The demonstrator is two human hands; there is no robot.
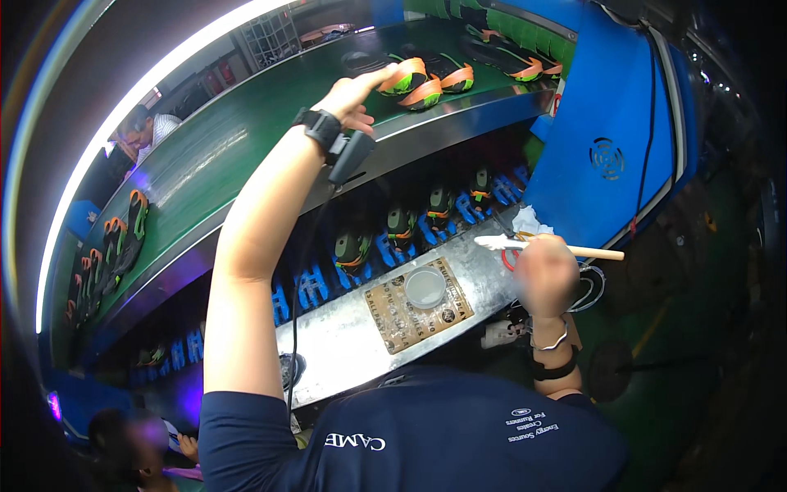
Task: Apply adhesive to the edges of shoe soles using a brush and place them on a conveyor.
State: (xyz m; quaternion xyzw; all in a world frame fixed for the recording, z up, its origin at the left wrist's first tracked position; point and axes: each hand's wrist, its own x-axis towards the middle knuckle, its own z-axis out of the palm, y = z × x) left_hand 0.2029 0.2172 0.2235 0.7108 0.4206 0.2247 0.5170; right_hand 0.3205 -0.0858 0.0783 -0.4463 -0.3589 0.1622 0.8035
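Note:
My left hand [352, 100] reaches over the green conveyor belt, its fingers stretched out. The fingertips are at the near edge of a black, orange and green shoe sole [407, 76]; whether they touch it I cannot tell. Several similar soles lie beside it. My right hand [545, 275], blurred, holds a brush [597, 252] with a pale wooden handle and white bristles pointing left, above the metal ledge [340, 348]. Below the brush and to its left, a round cup of cloudy liquid [425, 288] stands on a piece of brown printed cardboard [393, 328].
Under the belt [270, 123], dark shoes [352, 248] sit on a row of blue holders [311, 287]. More shoe parts [131, 230] stand at the belt's left. A blue machine housing [607, 123] rises at right. One person [147, 129] is beyond the belt, another at lower left.

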